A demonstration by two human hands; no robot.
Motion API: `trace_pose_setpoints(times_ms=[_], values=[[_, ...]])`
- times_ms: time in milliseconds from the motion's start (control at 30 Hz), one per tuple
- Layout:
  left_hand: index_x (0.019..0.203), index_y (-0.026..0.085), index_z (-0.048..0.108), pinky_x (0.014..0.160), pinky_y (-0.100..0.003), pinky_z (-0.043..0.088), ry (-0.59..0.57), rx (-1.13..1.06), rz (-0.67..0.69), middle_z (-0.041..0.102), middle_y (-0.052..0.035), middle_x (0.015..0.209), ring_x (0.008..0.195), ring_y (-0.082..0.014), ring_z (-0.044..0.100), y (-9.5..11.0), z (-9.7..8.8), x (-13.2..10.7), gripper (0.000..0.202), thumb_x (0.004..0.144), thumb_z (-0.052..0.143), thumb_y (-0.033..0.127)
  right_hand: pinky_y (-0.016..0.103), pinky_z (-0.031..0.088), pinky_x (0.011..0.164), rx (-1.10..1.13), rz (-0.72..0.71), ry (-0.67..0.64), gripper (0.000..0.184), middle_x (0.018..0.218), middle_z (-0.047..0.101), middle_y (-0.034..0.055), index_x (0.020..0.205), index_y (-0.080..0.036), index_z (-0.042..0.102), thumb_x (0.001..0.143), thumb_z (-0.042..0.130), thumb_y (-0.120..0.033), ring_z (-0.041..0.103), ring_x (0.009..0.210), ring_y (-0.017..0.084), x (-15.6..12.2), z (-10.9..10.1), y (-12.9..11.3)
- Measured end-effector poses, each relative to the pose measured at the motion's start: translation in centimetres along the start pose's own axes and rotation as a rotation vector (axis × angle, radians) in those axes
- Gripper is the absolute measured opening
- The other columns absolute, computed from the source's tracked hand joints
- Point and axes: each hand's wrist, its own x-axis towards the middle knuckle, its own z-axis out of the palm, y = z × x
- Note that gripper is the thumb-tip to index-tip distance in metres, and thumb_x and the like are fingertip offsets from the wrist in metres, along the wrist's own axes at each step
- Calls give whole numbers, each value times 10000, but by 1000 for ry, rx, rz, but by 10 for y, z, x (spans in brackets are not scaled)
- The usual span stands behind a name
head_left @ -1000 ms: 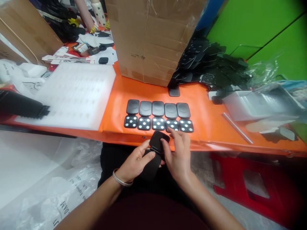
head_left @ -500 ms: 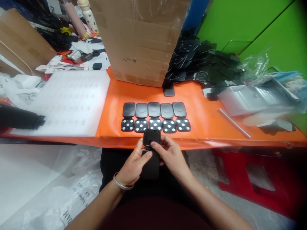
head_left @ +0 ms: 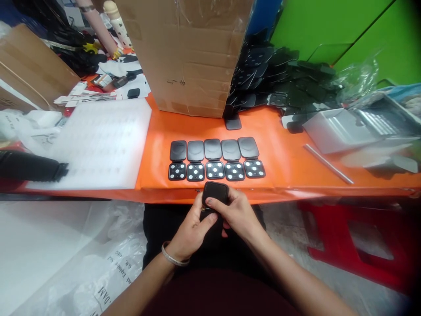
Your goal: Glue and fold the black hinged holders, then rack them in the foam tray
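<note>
Just below the front edge of the orange table (head_left: pixel 296 173), both my hands grip a small black hinged case (head_left: pixel 215 194). My left hand (head_left: pixel 192 226) wraps around its lower half, thumb on top. My right hand (head_left: pixel 238 210) pinches the upper flap, thumb pressed on its face. On the table just beyond lies a row of several open black cases (head_left: pixel 215 160), each with a plain lid at the back and a white-dotted half at the front.
A large cardboard box (head_left: pixel 190 52) stands behind the row. A white foam tray (head_left: pixel 98 140) lies at the left, a heap of black cases (head_left: pixel 279 79) at the back right, a silver tray (head_left: pixel 332 131) and metal rod (head_left: pixel 327 163) at the right. A red stool (head_left: pixel 355 237) sits below.
My right hand came back from the dotted row onto the case. The case's upper flap has swung from tilted to upright, and both hands shifted slightly right.
</note>
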Motion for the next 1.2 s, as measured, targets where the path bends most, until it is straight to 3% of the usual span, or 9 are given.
trace_pose_setpoints(times_ms=[267,367,500,667,833,967,1100,1200], values=[[1280,207,401,659,-300,543,-76,10,-21,594,-16,834,663,-135,610,8,2,-6,423,890,546,282,237,456,269,145,69,-28,346,423,443,-102,804,-189,550,687,748,-448,476,291,117,-8,-5,8],[1274,196,426,686,-314,539,-50,85,-9,603,-20,826,668,-143,607,13,2,-5,420,878,547,271,231,420,236,142,131,-7,371,378,424,-99,772,-189,550,664,760,-475,456,258,127,-1,0,5],[1293,186,446,748,-342,531,-20,72,16,630,-38,826,749,-184,628,12,1,-2,450,867,553,282,213,342,188,104,156,61,389,392,486,-67,728,-187,536,644,774,-483,430,229,123,4,9,-3],[1304,200,457,796,-350,525,6,17,14,642,-43,860,834,-206,636,9,1,-3,478,849,584,277,235,379,202,99,106,62,361,463,545,-64,800,-192,546,646,781,-418,429,236,115,-1,10,-4],[1343,218,401,690,-308,547,-31,-9,-81,621,-33,847,706,-159,635,10,0,-7,525,854,586,267,261,424,253,121,83,32,364,427,463,-95,789,-207,511,668,761,-442,468,277,140,-10,6,7],[1326,230,385,611,-287,553,-173,-44,-205,616,-43,874,670,-149,646,10,-11,-8,497,875,578,310,239,423,355,27,99,-29,334,442,483,-68,759,-191,536,738,687,-488,508,355,134,-16,-8,16],[1141,163,508,593,-296,561,-295,-113,-319,642,-106,936,700,-178,670,4,-25,-5,337,908,513,407,213,445,552,-221,-26,-34,342,610,574,-11,688,-163,576,774,652,-484,533,571,107,-17,-27,15],[1032,135,551,579,-279,559,-299,-125,-393,656,-124,936,699,-178,673,-2,-27,-4,330,886,543,431,211,427,566,-268,-47,-79,357,640,548,-15,699,-167,583,834,574,-498,499,598,105,-16,-32,12]])
